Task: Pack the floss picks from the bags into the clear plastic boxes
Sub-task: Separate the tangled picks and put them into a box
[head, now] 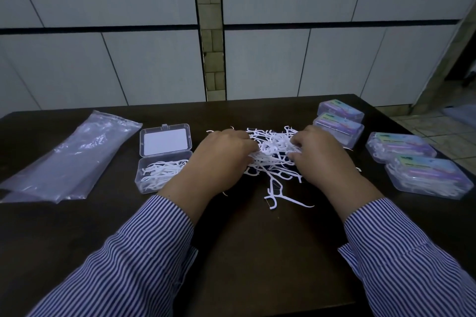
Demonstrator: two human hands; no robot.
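Hands: left hand (226,152) and right hand (316,154) seemingly pinch the floss picks (273,152); fingertips hidden.
Risk: tangled picks spill short of the open box (161,170).

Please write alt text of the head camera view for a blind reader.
Both hands, left hand and right hand, gather a pile of white floss picks on a dark table. An open clear box, partly filled, lies left; four closed boxes lie right.

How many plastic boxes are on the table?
5. One open box sits left of the left hand, partly filled with picks. Four closed boxes sit on the right: two at the back, two nearer. None seem hidden.
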